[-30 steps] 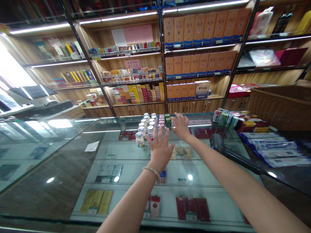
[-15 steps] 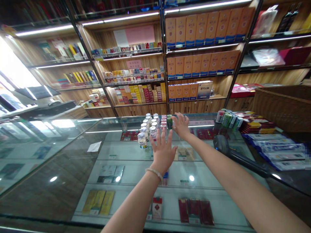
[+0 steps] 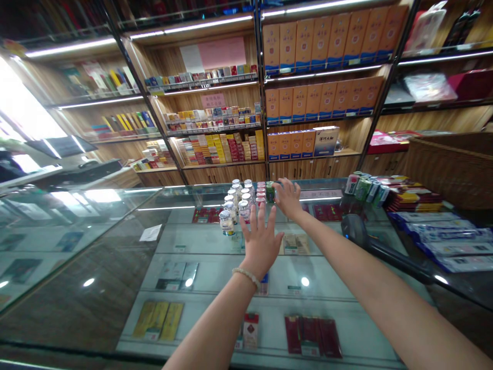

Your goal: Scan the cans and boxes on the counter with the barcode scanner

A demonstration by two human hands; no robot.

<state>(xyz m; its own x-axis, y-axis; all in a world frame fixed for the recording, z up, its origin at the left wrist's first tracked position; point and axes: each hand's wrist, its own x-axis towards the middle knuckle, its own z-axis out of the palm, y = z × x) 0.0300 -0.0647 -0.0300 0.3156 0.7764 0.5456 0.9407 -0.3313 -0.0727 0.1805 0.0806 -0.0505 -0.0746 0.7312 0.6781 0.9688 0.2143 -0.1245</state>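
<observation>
A cluster of small bottles with white, pink and green caps (image 3: 241, 202) stands on the far side of a glass counter (image 3: 115, 257). My left hand (image 3: 262, 241) hovers flat over the glass just in front of the cluster, its fingers spread and holding nothing. My right hand (image 3: 288, 198) reaches further, to the cluster's right side, fingers curled beside a green-capped bottle (image 3: 270, 191). Whether it grips that bottle I cannot make out.
A black barcode scanner (image 3: 381, 246) lies on the counter to the right, beyond it stacked packets (image 3: 435, 231) and small cans (image 3: 365, 187). A wicker basket (image 3: 450, 164) sits far right. Wall shelves (image 3: 219, 144) of boxed goods rise behind. Packs lie under the glass.
My left hand has crept slightly forward and right toward the bottles. My right hand stays by the green-capped bottle. The view has shifted a little.
</observation>
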